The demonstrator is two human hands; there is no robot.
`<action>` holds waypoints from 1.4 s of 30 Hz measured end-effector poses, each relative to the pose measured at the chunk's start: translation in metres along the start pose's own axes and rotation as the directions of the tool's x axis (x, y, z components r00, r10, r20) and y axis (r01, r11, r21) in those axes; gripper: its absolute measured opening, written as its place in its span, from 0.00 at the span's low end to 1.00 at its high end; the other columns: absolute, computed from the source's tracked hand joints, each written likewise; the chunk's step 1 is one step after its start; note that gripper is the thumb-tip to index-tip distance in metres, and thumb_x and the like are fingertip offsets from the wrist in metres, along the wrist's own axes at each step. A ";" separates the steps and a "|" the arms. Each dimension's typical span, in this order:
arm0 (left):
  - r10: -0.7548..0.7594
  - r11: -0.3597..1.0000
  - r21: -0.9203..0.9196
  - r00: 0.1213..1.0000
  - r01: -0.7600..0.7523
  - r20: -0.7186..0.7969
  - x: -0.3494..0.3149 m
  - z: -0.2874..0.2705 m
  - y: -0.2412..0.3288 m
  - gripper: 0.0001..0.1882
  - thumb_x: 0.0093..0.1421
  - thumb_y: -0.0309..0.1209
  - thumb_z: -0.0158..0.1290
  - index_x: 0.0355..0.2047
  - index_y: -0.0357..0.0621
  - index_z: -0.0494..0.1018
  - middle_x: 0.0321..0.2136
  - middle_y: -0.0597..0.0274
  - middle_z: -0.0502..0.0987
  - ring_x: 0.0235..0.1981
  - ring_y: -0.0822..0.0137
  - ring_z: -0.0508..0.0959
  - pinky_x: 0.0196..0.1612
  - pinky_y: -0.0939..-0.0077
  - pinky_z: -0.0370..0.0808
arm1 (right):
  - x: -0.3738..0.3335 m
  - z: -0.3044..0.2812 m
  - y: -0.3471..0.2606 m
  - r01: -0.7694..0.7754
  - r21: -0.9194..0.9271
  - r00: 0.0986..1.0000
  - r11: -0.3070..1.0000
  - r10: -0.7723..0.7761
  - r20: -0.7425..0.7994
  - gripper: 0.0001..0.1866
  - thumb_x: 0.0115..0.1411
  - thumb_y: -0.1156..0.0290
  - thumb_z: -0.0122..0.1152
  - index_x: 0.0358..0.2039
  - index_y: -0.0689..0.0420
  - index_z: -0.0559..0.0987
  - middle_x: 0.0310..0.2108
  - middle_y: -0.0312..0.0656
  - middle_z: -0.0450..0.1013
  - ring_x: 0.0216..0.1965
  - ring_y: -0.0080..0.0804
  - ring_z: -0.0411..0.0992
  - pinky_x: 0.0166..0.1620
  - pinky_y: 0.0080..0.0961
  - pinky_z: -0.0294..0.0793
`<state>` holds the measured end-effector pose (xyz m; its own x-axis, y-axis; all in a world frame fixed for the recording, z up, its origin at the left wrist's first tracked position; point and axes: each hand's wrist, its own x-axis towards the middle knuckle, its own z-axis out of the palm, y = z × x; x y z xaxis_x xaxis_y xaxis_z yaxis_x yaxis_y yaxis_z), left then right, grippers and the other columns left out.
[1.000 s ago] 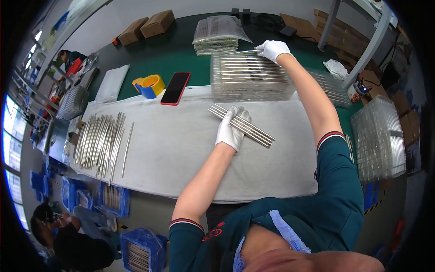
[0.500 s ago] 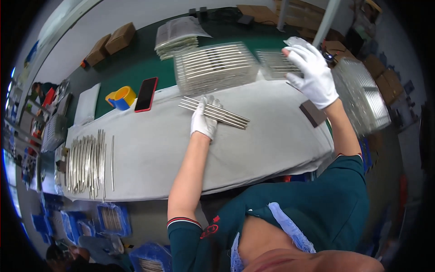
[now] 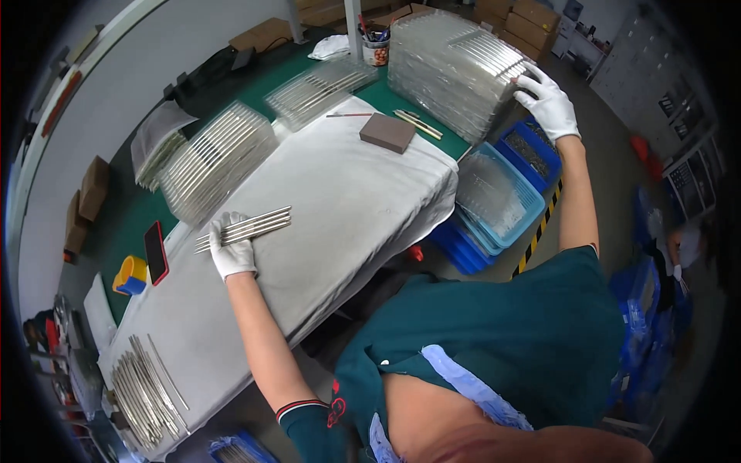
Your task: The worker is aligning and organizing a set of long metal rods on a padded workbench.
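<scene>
Several thin silvery metal rods [image 3: 258, 225] lie across my white-gloved left hand [image 3: 230, 245], its fingers curled round them above the grey cloth. At the right end of the bench, my gloved right hand [image 3: 549, 106] reaches to the edge of a tall stack of clear plastic trays [image 3: 440, 73]. Its fingers are apart, with the tips beside the shiny rods [image 3: 494, 55] in the top tray. Whether they touch the rods is hard to tell. A loose pile of similar rods [image 3: 143, 393] rests at the cloth's near left end.
A brown block [image 3: 387, 133] sits on the cloth near thin sticks [image 3: 417, 123]. More rod-filled trays [image 3: 216, 162] and a flatter tray [image 3: 320, 92] line the far side. A phone [image 3: 156, 252] and tape rolls [image 3: 130, 275] stand left. Blue crates [image 3: 494, 201] are below the right end.
The view has swung to the right. My right hand has moved from above the far trays to the tall tray stack on the right. My left hand still holds the rods.
</scene>
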<state>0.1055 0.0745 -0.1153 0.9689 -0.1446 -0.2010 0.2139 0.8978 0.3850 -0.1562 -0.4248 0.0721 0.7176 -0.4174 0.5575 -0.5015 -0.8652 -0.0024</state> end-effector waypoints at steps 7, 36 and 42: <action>-0.003 1.000 0.005 1.000 0.003 -0.014 -0.003 0.001 0.000 0.09 0.60 0.33 0.48 0.36 0.40 0.69 0.42 0.52 0.70 0.46 0.52 0.69 0.55 0.47 0.64 | 0.015 0.012 0.003 0.147 0.115 0.989 0.982 -0.145 -0.027 0.11 0.54 0.59 0.57 0.37 0.44 0.78 0.48 0.34 0.71 0.46 0.40 0.69 0.47 0.33 0.70; 0.024 1.000 -0.003 0.995 -0.025 -0.092 -0.007 0.006 -0.008 0.10 0.61 0.34 0.47 0.39 0.41 0.67 0.41 0.55 0.71 0.46 0.54 0.69 0.52 0.51 0.66 | 0.086 -0.117 -0.165 -0.057 0.800 0.995 0.597 -0.033 0.095 0.18 0.58 0.67 0.54 0.48 0.61 0.69 0.38 0.46 0.71 0.37 0.32 0.72 0.39 0.27 0.74; -0.027 0.995 -0.095 0.999 0.023 -0.040 -0.007 0.006 -0.004 0.09 0.60 0.33 0.49 0.37 0.43 0.66 0.39 0.55 0.70 0.43 0.54 0.69 0.49 0.53 0.68 | 0.150 0.020 -0.248 -0.006 0.929 0.962 0.371 -0.251 0.107 0.22 0.59 0.48 0.51 0.41 0.54 0.74 0.20 0.26 0.67 0.17 0.12 0.61 0.21 0.11 0.57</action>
<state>0.0982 0.0698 -0.1096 0.9570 -0.1516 -0.2472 0.2229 0.9299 0.2927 0.0855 -0.2789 0.1399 0.8678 -0.2145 0.4483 0.2581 -0.5763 -0.7754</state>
